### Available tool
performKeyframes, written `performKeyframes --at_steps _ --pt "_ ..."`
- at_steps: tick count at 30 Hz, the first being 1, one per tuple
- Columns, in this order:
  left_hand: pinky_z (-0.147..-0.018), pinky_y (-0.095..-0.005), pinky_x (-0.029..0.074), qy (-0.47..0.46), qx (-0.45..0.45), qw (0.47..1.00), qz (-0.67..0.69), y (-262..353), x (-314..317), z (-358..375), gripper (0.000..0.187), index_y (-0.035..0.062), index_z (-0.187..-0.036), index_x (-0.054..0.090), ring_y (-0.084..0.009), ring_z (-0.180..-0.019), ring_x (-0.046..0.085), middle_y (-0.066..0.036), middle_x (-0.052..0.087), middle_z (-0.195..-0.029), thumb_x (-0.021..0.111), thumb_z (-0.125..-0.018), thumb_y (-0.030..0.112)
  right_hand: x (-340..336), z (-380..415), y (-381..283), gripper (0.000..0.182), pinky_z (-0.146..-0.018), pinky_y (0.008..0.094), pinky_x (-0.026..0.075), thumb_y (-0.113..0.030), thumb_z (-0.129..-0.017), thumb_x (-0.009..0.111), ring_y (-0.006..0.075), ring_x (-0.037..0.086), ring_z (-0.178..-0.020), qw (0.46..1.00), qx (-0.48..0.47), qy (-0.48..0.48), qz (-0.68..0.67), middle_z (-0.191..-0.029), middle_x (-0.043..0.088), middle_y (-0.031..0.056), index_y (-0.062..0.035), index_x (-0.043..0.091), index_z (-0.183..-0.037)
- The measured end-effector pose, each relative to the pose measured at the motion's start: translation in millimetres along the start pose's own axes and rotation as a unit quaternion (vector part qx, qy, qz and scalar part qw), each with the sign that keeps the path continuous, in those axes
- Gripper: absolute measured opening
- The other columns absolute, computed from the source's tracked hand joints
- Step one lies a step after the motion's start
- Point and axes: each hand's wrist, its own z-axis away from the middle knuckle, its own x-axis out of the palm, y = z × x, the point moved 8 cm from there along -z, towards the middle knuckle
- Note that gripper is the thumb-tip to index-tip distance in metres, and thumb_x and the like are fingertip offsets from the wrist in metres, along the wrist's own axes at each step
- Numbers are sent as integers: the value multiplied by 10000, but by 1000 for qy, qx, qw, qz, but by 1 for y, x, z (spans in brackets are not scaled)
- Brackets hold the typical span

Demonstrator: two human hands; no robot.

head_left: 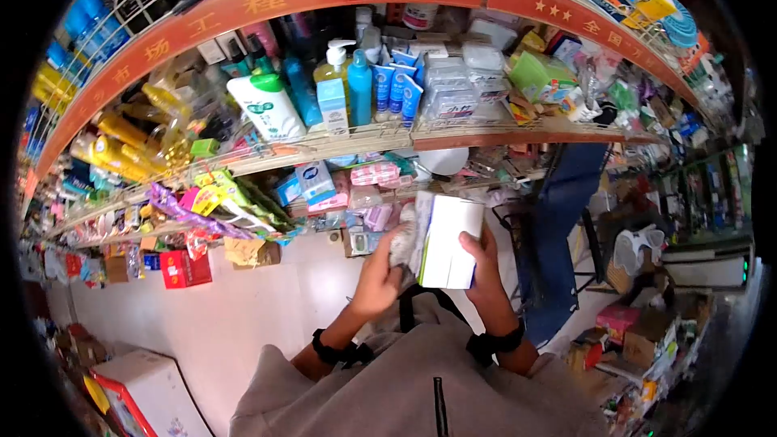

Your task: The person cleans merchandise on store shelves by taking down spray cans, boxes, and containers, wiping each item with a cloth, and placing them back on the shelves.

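A white box (453, 241) with blue and green edges is in my right hand (488, 265), the thumb lying across its front. My left hand (377, 277) is closed around a crumpled grey cloth (402, 244), which presses against the box's left side. Both hands are in front of my chest, below the lower shelf. Above them, on the shelf, are a white bottle with a green cap (267, 105), a blue bottle (359, 87), several blue tubes (396, 89) and stacked clear plastic packs (451, 89).
Yellow bottles (121, 154) crowd the left of the shelf. Purple and green packets (235, 206) hang over its front. To the right stands a dark blue folding chair (550, 235). Boxes (639, 332) are heaped at lower right, and a white container with a red edge (154, 392) is at lower left.
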Motion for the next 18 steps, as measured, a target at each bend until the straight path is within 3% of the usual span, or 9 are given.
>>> performKeyframes --at_steps 2,4,7,10,11,12,13,17,18 --pt "-1027 -323 363 6 -54 986 160 -37 -5 -1 759 40 -1462 313 -252 -1222 486 -143 474 -1359 397 -727 -127 -5 -2 15 745 -930 371 449 -260 -799 733 224 536 -1151 999 51 -17 -9 -1241 545 111 -39 398 -1426" --pt "-813 -244 442 23 -194 935 296 -76 -7 2 841 82 -1501 284 -126 -910 549 -77 494 -1333 377 -697 -144 -4 -7 9 869 -997 376 413 -269 -762 776 247 497 -1217 997 78 -27 -2 -1334 490 125 -40 331 -1472" --pt "-678 -204 389 52 -222 899 375 -114 -11 6 783 67 -1493 294 -83 -761 471 -41 557 -1141 383 -738 -119 11 -18 -34 1051 -1109 417 309 -181 -716 831 301 395 -1323 970 -130 -96 184 -1463 355 155 -42 173 -1524" --pt "-657 -212 389 67 -251 872 414 -114 -17 4 789 79 -1491 309 -92 -697 454 -27 579 -1042 385 -727 -100 32 -19 -88 1057 -1139 452 257 -146 -685 832 334 309 -1382 821 -300 -54 483 -1467 329 191 -46 184 -1514" --pt "-652 -214 392 63 -260 874 405 -103 -22 5 788 75 -1485 318 -92 -690 457 -29 585 -1034 389 -720 -97 34 -23 -97 1057 -1139 452 257 -146 -685 832 334 309 -1382 824 -294 -53 481 -1467 329 191 -46 184 -1514" --pt "-646 -217 394 61 -267 876 396 -99 -24 6 788 71 -1480 326 -92 -682 459 -31 591 -1027 394 -712 -95 37 -26 -111 1028 -1130 462 273 -130 -669 829 357 334 -1358 770 -325 -23 549 -1444 346 202 -42 220 -1492" --pt "-790 -254 486 62 -249 888 381 -114 -25 12 840 101 -1477 345 -172 -848 604 -90 590 -1217 389 -658 -82 43 -32 -125 999 -1120 472 289 -113 -653 826 379 360 -1333 708 -357 6 609 -1420 362 213 -39 257 -1471" --pt "-755 -265 490 71 -251 871 416 -95 -24 13 822 66 -1468 329 -148 -848 594 -106 594 -1190 383 -663 -92 70 -81 -175 931 -1086 500 316 -88 -632 820 413 404 -1267 658 -432 -18 616 -1346 410 232 -31 327 -1419" --pt "-828 -309 511 91 -244 856 447 -80 -25 12 838 60 -1462 328 -205 -958 605 -138 571 -1239 379 -639 -89 76 -92 -184 914 -1081 482 325 -62 -619 816 401 409 -1266 593 -480 -4 646 -1334 425 225 -33 353 -1407"
